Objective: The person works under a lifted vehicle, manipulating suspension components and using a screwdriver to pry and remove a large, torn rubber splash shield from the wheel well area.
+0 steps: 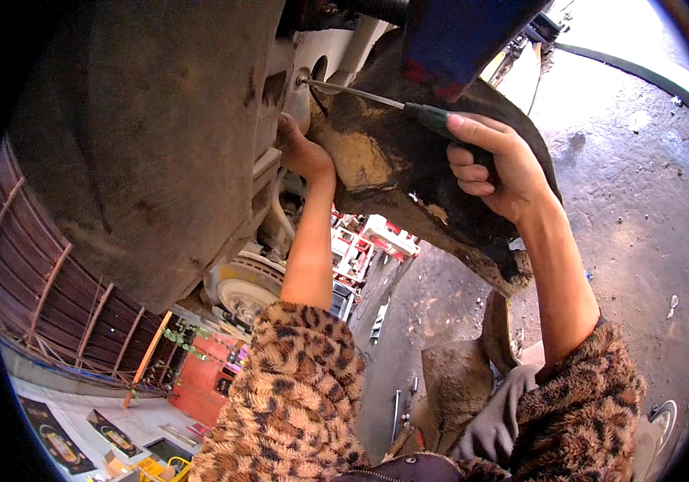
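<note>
My right hand [493,165] is closed around the dark handle of a screwdriver [360,95]. The long metal shaft points left, and its tip meets a small round fastener or hole [303,79] in the pale metal of a vehicle's underside. My left hand [306,153] reaches up beside that spot, next to the edge of a large grey-brown underbody panel [152,136]. Its fingers are mostly hidden behind the panel's edge. Behind the screwdriver hangs a curved, dirt-caked black wheel-arch liner [409,173], close to both hands.
A brake disc [244,293] sits below the panel, left of my left forearm. Red and white equipment [385,237] stands beyond. Tools, including a long metal bar [397,414], lie on the grey floor [625,241]. A blue part [461,40] hangs above the liner.
</note>
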The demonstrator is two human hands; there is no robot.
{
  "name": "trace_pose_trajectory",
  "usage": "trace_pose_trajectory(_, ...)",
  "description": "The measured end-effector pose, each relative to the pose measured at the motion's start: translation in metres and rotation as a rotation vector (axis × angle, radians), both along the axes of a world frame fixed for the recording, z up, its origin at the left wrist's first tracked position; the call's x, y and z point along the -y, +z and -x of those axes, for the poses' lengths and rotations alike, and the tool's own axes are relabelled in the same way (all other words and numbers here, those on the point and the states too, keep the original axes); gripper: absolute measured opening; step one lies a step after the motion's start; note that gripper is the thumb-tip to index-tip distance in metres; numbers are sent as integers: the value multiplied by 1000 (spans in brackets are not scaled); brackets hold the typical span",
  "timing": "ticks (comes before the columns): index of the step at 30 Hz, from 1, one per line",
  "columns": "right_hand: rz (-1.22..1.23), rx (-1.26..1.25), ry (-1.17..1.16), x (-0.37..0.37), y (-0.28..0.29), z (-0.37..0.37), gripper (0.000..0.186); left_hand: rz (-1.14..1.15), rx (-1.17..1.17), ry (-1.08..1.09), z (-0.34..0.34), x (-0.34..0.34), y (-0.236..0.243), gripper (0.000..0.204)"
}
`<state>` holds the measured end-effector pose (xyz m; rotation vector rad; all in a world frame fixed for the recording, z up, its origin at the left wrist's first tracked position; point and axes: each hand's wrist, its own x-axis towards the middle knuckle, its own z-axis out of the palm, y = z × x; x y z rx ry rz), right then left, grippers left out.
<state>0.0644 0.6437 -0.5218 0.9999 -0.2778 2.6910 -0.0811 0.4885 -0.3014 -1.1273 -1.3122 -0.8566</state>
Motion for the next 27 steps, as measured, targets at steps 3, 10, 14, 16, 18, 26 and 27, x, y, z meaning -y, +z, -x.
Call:
trace_pose_trajectory(3, -293, 163, -1089, 8, 3, -1, 31, 29, -17, 101, 3, 2, 1, 60)
trace_pose_trajectory(10, -154, 181, -908, 10, 2, 9, 39, -60, 134, 55, -17, -7, -11, 55)
trace_pose_trajectory(14, 72, -5, -54, 2, 3, 5, 29, -59, 87, -22, -13, -12, -14, 56)
trace_pose_trajectory(16, -98, 45, -113, -1, -4, 9, 32, -45, 64, 17, -10, -6, -13, 57)
trace_pose_trajectory(18, -291, 204, -528, 1, 2, -5, 35, -20, 35, 152, -8, -1, -5, 57)
trace_pose_trajectory(26, -39, 142, -813, 14, 7, 12, 40, -84, 1, -20, 1, -5, -4, 36)
trace_pose_trajectory(27, 45, 119, -511, 12, 8, 6, 38, -87, -43, -51, 6, -4, -3, 35)
